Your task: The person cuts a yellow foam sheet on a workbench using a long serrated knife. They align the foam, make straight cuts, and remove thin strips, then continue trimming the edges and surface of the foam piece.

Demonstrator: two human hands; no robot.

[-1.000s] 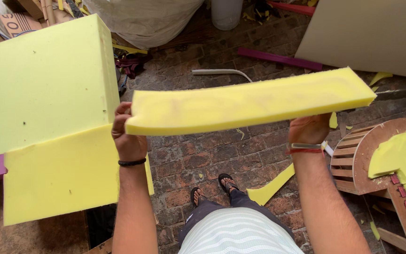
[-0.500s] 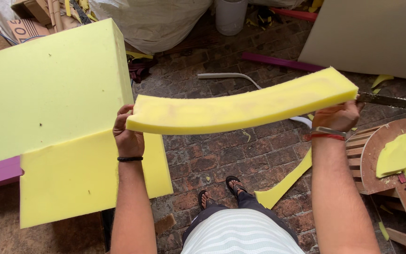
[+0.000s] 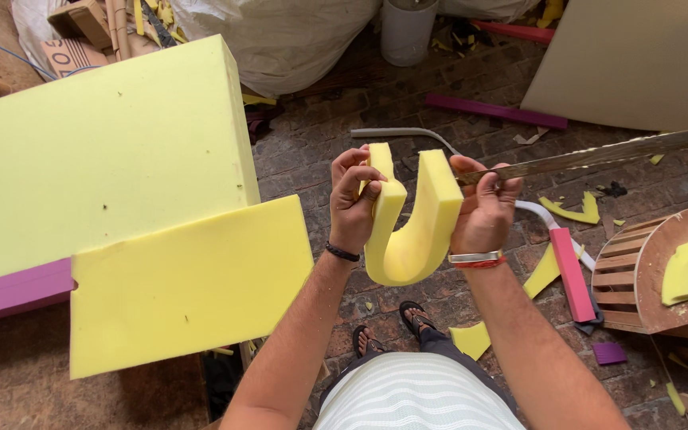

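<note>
Both hands, left (image 3: 354,209) and right (image 3: 483,211), grip a U-bent foam strip (image 3: 408,231).

Bent foam strip (image 3: 412,231) between left hand (image 3: 356,203) and right hand (image 3: 483,211), thick foam block (image 3: 97,151) to the left, foam sheet (image 3: 189,287) before it, long blade (image 3: 599,155) right, wooden frame (image 3: 646,271) on the floor (image 3: 344,127) far right

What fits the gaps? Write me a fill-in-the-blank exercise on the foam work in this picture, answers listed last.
1. The left hand and right hand bend the yellow foam strip into the shape of the letter ____.
2. The right hand also grips a long ____ that reaches toward the right edge.
3. The big foam block rests on a ____-coloured slab.
4. The floor is paved with ____.

Answers: U; blade; purple; bricks
</note>
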